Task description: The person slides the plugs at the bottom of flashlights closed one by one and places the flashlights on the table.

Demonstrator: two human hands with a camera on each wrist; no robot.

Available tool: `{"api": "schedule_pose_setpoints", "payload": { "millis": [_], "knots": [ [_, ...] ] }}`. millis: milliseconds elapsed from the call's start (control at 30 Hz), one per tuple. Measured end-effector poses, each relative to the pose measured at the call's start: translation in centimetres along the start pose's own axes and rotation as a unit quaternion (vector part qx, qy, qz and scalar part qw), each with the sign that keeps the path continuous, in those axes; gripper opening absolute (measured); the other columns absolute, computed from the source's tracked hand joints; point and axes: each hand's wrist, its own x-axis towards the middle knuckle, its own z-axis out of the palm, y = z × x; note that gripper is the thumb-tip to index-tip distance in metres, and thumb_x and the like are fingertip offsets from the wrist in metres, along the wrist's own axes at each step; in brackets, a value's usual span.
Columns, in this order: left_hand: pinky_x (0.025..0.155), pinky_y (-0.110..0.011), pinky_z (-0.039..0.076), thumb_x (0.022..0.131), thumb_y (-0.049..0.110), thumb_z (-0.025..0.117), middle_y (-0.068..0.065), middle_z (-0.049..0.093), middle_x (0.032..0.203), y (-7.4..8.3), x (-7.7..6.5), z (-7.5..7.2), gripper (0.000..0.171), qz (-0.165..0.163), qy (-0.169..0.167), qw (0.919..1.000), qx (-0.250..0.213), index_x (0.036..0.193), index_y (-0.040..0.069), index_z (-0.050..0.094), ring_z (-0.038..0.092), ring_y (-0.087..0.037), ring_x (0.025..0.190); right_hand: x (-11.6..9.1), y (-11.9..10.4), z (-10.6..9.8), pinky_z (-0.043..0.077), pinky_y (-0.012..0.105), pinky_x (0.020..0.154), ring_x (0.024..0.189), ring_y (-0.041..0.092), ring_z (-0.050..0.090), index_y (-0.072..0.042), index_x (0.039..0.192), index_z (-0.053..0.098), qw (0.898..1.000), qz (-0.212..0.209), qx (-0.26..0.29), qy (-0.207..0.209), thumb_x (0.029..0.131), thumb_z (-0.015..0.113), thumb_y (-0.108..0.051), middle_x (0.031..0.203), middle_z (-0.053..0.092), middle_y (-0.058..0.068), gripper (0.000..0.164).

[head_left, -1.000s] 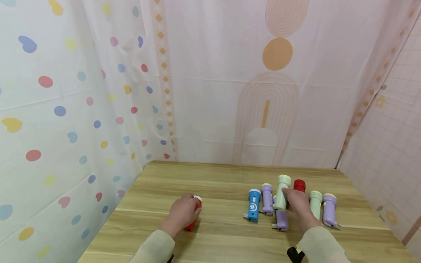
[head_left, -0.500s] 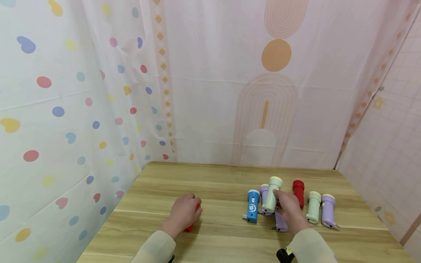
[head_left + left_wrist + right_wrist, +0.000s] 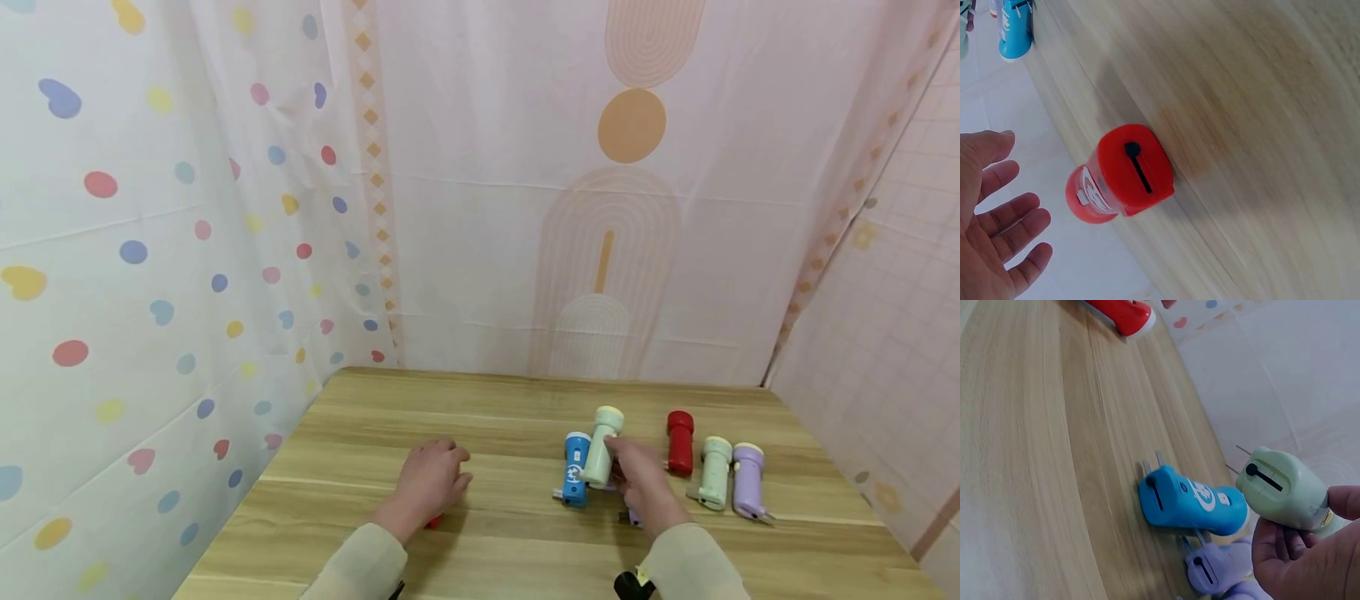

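In the head view, my right hand (image 3: pixel 649 492) holds a pale green flashlight (image 3: pixel 602 450) by its body, its cream head pointing away from me. Two metal plug prongs stick out of its tail in the right wrist view. The green flashlight overlaps a blue flashlight (image 3: pixel 575 472) that lies on the table. Below the blue one are purple flashlights (image 3: pixel 1213 569), partly hidden by my right hand. My left hand (image 3: pixel 997 231) is relaxed, fingers spread and apart from a red flashlight (image 3: pixel 1135 169) with a white print. From the head, that hand covers most of the red flashlight.
A dark red flashlight (image 3: pixel 680 443), another green flashlight (image 3: pixel 716 475) and a purple flashlight (image 3: pixel 749 482) lie to the right of my right hand. The wooden table (image 3: pixel 480 408) ends at a patterned curtain (image 3: pixel 465 275) behind and on both sides.
My right hand has carried the green flashlight leftward, from beside the dark red one to over the blue one. My left hand has released the red flashlight and its fingers have loosened.
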Motion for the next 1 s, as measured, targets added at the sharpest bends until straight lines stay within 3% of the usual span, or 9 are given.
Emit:
{"api": "schedule_pose_setpoints", "payload": {
  "millis": [167,400,700,1000],
  "knots": [
    [0.083,-0.052,0.050,0.089,0.028,0.074,-0.008,0.065,0.103,0.4,0.1,0.1,0.026,0.017,0.006,0.9998,-0.008,0.107,0.009,0.072,0.064,-0.031,0.097,-0.3,0.1,0.7,0.048,0.029,0.071,0.084,0.020,0.055,0.015,0.133,0.044,0.999,0.011,0.038,-0.007,0.100,0.055,-0.017,0.101,0.060,0.015,0.047],
    [0.079,-0.046,0.053,0.089,0.030,0.074,-0.006,0.067,0.100,1.0,0.5,0.2,0.026,0.079,0.049,0.9957,-0.003,0.105,0.009,0.072,0.065,-0.027,0.091,-0.3,0.4,1.4,0.049,0.026,0.069,0.077,0.014,0.057,0.013,0.125,0.046,0.997,0.022,0.072,-0.029,0.099,0.054,-0.014,0.089,0.062,0.007,0.038],
    [0.078,-0.042,0.054,0.089,0.035,0.074,-0.002,0.067,0.100,2.4,0.9,0.1,0.028,0.105,0.052,0.9931,0.009,0.106,0.013,0.072,0.066,-0.024,0.089,-0.2,0.8,2.2,0.050,0.027,0.069,0.074,0.010,0.061,0.010,0.115,0.051,0.994,0.013,0.087,-0.063,0.101,0.050,-0.012,0.079,0.064,0.000,0.026],
    [0.082,-0.038,0.053,0.087,0.037,0.075,-0.002,0.068,0.100,3.9,1.4,-0.2,0.031,0.154,0.073,0.9853,0.010,0.106,0.012,0.072,0.066,-0.022,0.090,-0.3,1.4,2.6,0.054,0.031,0.074,0.079,0.014,0.061,0.007,0.110,0.050,0.977,0.044,0.179,-0.109,0.102,0.043,-0.011,0.084,0.061,0.006,0.021]
  ]
}}
